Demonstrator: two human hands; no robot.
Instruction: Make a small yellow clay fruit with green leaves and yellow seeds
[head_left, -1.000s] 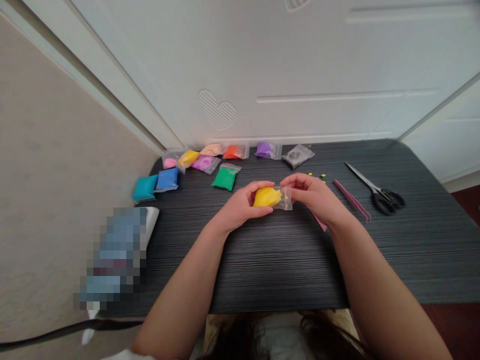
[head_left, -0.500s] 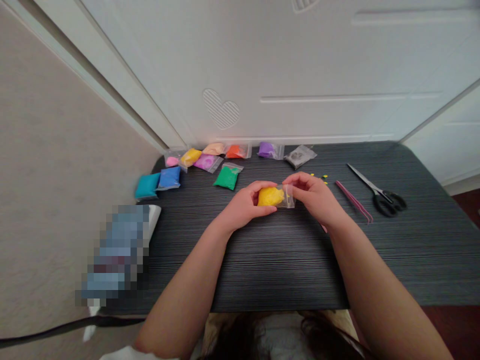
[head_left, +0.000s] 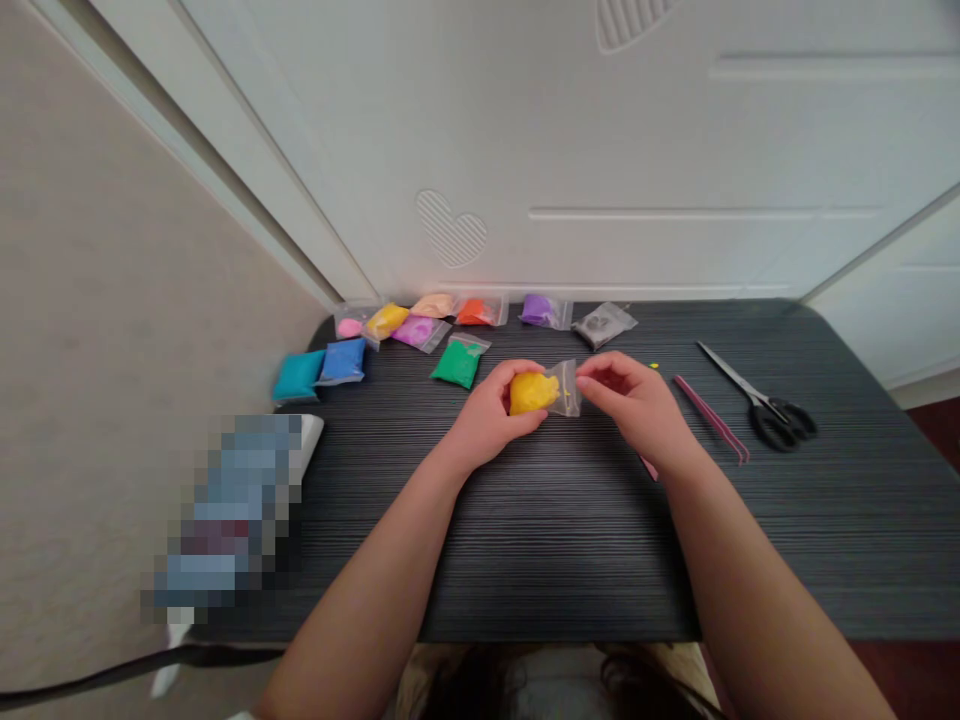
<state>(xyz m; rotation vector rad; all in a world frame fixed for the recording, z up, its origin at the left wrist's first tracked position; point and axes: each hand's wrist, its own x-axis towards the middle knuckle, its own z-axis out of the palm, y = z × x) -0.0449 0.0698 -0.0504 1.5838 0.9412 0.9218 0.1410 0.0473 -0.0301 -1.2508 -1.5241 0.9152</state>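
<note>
My left hand (head_left: 491,412) is closed around a clear zip bag of yellow modelling clay (head_left: 532,393), thumb below and fingers above. The bag's transparent zip end (head_left: 567,388) points right, with small yellow bits inside it. At that end is my right hand (head_left: 630,398), thumb and forefinger pinched close to the bag's edge. What lies between those fingertips, if anything, is too small to make out. Part of a pink stick-like thing (head_left: 649,467) shows under my right wrist. A small yellow piece (head_left: 654,366) lies on the table just beyond the right hand.
Pink tweezers (head_left: 711,418) and black-handled scissors (head_left: 776,420) lie to the right. Bags of green (head_left: 458,361), purple (head_left: 537,310), grey (head_left: 600,323), blue (head_left: 343,361) and teal clay (head_left: 299,376), among several others, line the back and left. A blurred-out device (head_left: 217,510) stands at left.
My right fingers have shifted slightly right, from over the bag's zip end to its edge. More of that end shows now. The camera view has tilted up a little.
</note>
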